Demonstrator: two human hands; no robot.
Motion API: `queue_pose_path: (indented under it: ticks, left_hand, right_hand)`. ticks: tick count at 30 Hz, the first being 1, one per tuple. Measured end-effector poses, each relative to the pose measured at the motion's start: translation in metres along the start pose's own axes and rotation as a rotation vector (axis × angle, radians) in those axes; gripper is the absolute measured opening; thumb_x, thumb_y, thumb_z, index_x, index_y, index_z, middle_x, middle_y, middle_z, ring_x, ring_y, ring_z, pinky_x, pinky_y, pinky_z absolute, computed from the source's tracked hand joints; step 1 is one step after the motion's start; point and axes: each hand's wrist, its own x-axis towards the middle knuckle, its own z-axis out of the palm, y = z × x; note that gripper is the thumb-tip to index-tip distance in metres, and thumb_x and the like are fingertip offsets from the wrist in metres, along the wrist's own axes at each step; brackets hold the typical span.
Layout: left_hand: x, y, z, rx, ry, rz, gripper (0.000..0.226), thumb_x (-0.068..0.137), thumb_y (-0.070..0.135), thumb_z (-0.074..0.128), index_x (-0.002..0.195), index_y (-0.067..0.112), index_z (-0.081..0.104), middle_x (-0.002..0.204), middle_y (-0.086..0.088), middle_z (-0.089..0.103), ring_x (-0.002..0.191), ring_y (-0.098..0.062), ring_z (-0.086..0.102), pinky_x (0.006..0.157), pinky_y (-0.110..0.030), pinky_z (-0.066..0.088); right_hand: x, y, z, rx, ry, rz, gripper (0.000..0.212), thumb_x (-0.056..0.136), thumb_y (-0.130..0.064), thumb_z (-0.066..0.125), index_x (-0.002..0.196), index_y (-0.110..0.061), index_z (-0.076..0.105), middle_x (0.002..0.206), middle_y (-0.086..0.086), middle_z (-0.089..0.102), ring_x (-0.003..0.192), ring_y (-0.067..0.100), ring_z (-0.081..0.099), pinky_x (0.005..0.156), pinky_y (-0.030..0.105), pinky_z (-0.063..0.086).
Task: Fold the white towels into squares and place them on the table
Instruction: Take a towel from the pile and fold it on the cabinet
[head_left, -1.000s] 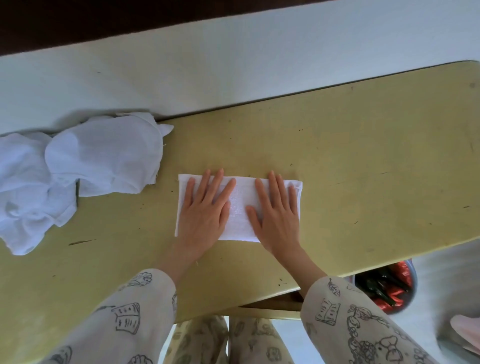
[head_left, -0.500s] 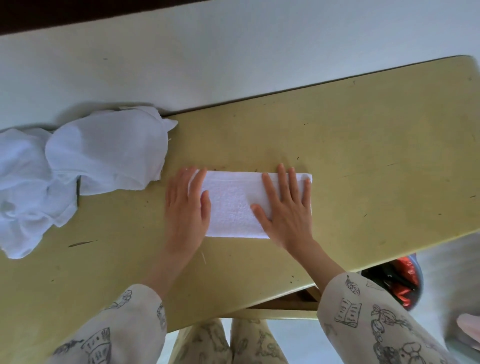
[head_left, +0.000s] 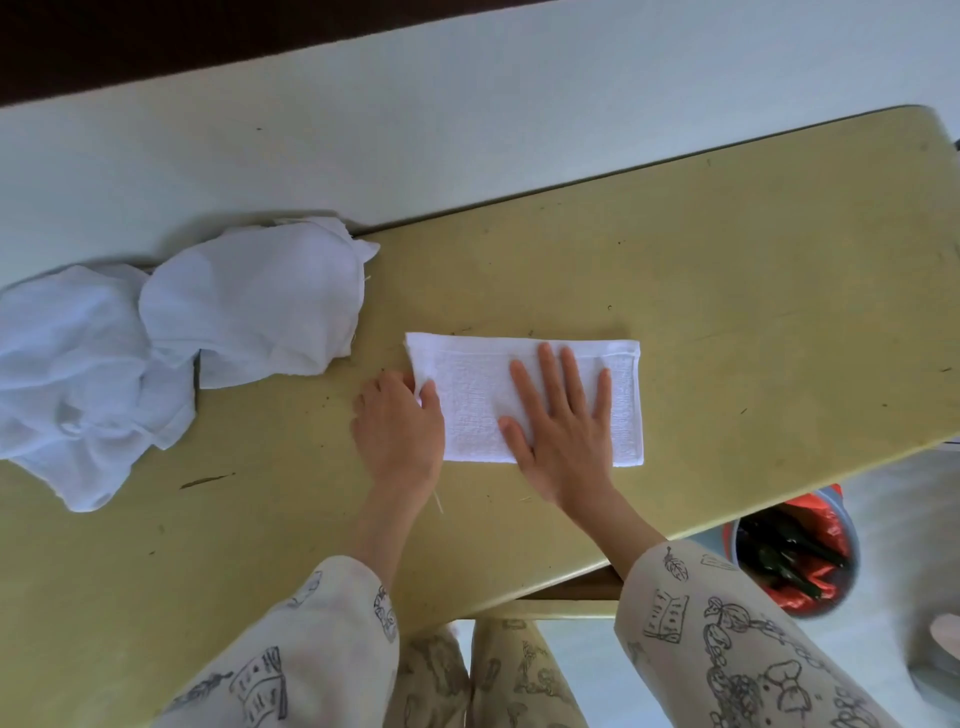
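A white towel (head_left: 478, 384), folded into a long rectangle, lies flat on the yellow table (head_left: 727, 291) near its front edge. My left hand (head_left: 397, 431) pinches the towel's left end between thumb and fingers. My right hand (head_left: 563, 421) lies flat on the towel's right half with fingers spread, pressing it down. A heap of crumpled white towels (head_left: 171, 343) sits on the table to the left, apart from both hands.
The table's far edge meets a white wall (head_left: 415, 130). To the right of my right sleeve, below the table's front edge, stands a bin (head_left: 789, 556) with a red liner and dark rubbish. My patterned trouser legs show under the table.
My left hand slid off the towel's top to its left end and took hold of it. My right hand stayed flat on the right half.
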Motion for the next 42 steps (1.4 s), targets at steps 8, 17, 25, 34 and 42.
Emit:
queue_pose_path:
  ticks: [8, 17, 25, 34, 42]
  left_hand:
    - [0.022, -0.007, -0.005, -0.290, -0.093, -0.054, 0.038, 0.093, 0.041, 0.046, 0.101, 0.007, 0.058, 0.084, 0.002, 0.058, 0.073, -0.015, 0.052, 0.060, -0.026, 0.038]
    - [0.005, 0.012, -0.019, -0.341, 0.064, 0.156, 0.024, 0.095, 0.036, 0.047, 0.092, 0.013, 0.054, 0.058, 0.010, 0.047, 0.052, -0.005, 0.045, 0.048, -0.016, 0.034]
    - [-0.035, 0.074, 0.004, -0.375, -0.027, 0.357, 0.014, 0.094, 0.030, 0.050, 0.088, 0.019, 0.055, 0.050, 0.010, 0.045, 0.045, -0.004, 0.045, 0.046, -0.014, 0.033]
    - [-0.054, 0.108, 0.065, -0.228, -0.194, 0.418, 0.021, 0.096, 0.029, 0.046, 0.099, 0.011, 0.055, 0.062, 0.003, 0.053, 0.059, -0.017, 0.050, 0.059, -0.032, 0.042]
    - [-0.062, 0.110, 0.084, -0.178, -0.294, 0.427, 0.026, 0.097, 0.027, 0.043, 0.109, 0.012, 0.060, 0.081, -0.005, 0.064, 0.073, -0.018, 0.057, 0.064, -0.022, 0.042]
  right_hand:
    - [0.000, -0.001, 0.001, -0.022, -0.026, 0.009, 0.062, 0.093, -0.054, 0.024, 0.147, -0.024, 0.023, 0.156, 0.008, 0.020, 0.143, 0.026, 0.012, 0.111, 0.058, 0.009]
    - [0.004, 0.000, -0.024, 0.432, 0.017, 0.068, 0.059, 0.096, -0.053, 0.021, 0.145, -0.020, 0.029, 0.156, 0.004, 0.017, 0.144, 0.016, 0.010, 0.117, 0.040, 0.007]
    - [-0.010, 0.053, -0.084, 1.312, 0.019, 0.808, 0.020, 0.096, -0.012, 0.044, 0.096, -0.009, 0.064, 0.081, 0.003, 0.065, 0.074, 0.017, 0.063, 0.069, 0.024, 0.055]
    - [-0.006, 0.076, -0.070, 1.129, -0.102, 0.769, 0.021, 0.092, -0.016, 0.048, 0.085, -0.010, 0.067, 0.077, 0.005, 0.068, 0.078, 0.024, 0.066, 0.080, 0.038, 0.055]
    - [-0.003, 0.084, -0.061, 1.135, -0.150, 0.752, 0.028, 0.091, -0.016, 0.046, 0.081, 0.003, 0.064, 0.081, 0.022, 0.067, 0.083, 0.038, 0.065, 0.074, 0.037, 0.054]
